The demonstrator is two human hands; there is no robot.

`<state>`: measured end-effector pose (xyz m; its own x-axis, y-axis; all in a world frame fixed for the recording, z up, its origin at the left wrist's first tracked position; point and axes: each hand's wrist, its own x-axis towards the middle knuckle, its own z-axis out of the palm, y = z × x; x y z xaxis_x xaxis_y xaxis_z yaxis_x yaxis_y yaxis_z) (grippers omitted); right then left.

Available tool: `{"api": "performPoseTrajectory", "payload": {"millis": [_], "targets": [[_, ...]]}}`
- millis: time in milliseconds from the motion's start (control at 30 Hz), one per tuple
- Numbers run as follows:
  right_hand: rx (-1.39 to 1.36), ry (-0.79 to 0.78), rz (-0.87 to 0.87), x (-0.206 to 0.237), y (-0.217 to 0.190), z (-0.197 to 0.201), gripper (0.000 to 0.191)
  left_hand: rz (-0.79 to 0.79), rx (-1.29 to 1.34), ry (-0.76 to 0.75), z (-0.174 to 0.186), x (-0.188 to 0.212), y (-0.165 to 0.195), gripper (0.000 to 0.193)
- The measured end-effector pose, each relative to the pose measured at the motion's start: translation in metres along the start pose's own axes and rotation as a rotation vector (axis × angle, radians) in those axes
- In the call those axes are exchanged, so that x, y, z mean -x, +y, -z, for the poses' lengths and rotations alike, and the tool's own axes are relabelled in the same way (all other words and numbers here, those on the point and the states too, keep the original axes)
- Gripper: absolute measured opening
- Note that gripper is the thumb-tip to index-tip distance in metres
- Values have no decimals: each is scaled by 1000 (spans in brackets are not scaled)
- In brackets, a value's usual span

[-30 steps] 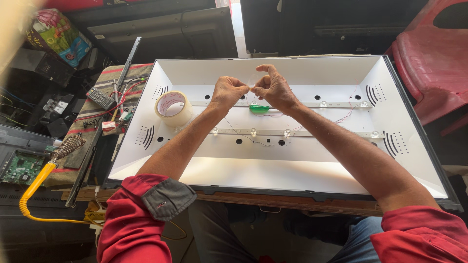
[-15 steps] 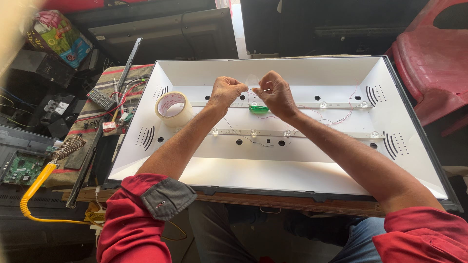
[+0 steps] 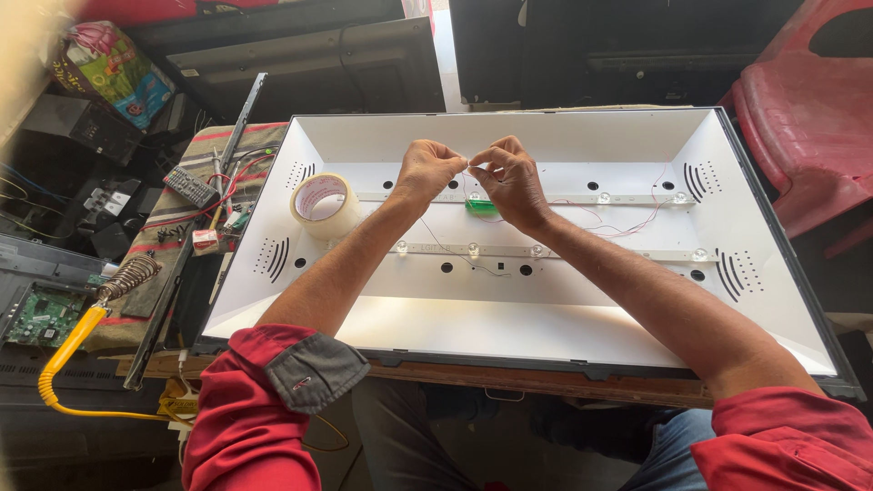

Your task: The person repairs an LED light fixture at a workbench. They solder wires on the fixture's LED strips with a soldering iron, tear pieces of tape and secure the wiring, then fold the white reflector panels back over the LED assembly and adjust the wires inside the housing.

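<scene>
- Both hands meet over the middle of the white backlight tray (image 3: 546,318), nearer its far edge, above the far LED strip (image 3: 582,196).
- The left hand (image 3: 427,170) has thumb and forefinger pressed together on the end of a thin wire (image 3: 466,164); the right hand (image 3: 511,182) pinches the same wire from the other side, fingertips almost touching the left's.
- The step in hand looks to me like twisting or joining fine leads between the two pinches. The wire is too thin to tell whether the ends are already joined.
- Thin red wires (image 3: 618,223) trail from the right hand towards the tray's right side, lying across the far LED strip. A dark lead (image 3: 455,259) runs down over the near LED strip (image 3: 546,253).
- A small green part (image 3: 480,206) lies on the tray floor just under the right hand.
- The next move, I would judge, calls for a steady pinch and small turns, with the slack kept off the lens domes.
- A roll of clear packing tape (image 3: 324,205) sits in the tray's far left corner.
- The tray rests on a wooden bench edge (image 3: 546,380). To the left lie a striped cloth (image 3: 168,232) with small tools, a soldering iron in its coil stand (image 3: 127,277) with a yellow cord (image 3: 64,350), and a green circuit board (image 3: 41,314).
- A red plastic chair (image 3: 809,136) stands at the far right. Dark screen panels lean beyond the tray.
</scene>
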<state>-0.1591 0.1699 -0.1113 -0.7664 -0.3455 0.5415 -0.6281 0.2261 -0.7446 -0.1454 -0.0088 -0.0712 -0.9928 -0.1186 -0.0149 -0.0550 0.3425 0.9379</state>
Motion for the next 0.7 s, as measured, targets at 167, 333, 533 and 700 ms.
{"api": "performPoseTrajectory", "payload": {"millis": [167,333,533,700], "targets": [[65,-30,21,1,1,1,6,-86,-446,74,1,17,20,17],[77,-41,5,0,1,4,10,-280,-624,100,5,26,34,24],[46,-23,49,0,3,6,10,-346,-737,25,4,19,33,14],[37,2,34,1,4,8,9,-438,-819,34,-1,13,33,11]]}}
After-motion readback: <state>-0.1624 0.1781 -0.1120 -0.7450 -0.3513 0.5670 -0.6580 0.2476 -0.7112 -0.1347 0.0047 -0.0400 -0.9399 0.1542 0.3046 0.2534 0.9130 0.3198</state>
